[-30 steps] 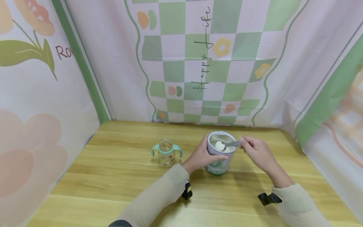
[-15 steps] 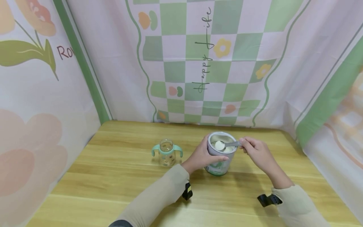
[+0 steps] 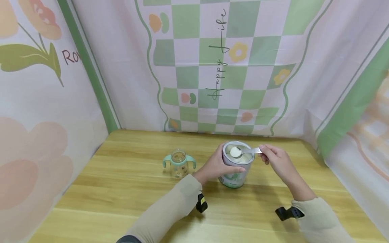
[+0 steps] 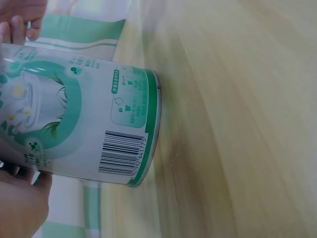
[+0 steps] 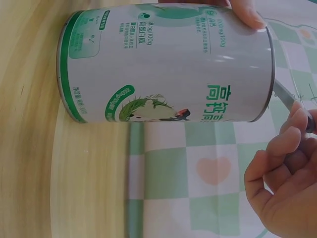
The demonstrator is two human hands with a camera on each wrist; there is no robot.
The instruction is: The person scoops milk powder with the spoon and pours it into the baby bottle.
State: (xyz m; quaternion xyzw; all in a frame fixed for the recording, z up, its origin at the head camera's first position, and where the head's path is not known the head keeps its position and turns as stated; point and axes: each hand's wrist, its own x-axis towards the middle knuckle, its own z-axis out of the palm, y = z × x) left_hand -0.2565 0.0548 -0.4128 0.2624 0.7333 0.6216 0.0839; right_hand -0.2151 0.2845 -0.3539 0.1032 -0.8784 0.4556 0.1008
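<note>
Okay, clamping the can (image 3: 233, 179) on the table (image 3: 106, 202) near a handled bottle (image 3: 179, 171) with the left hand (image 3: 217, 166), pinching a spoon (image 3: 251, 151) of white stuff (image 3: 235, 152) at the can's mouth with the right hand (image 3: 275, 160).

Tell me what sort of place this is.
Likely a small staged recording booth: pastel-printed fabric hangings surround a yellow-brown wood-grain table on three sides, and two small black wrist-worn devices are in view.

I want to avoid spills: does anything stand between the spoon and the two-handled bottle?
Yes. In the head view, the left hand, wrapped round the left side of the can, lies between the spoon and the bottle; the can's left rim is in between too.
</note>
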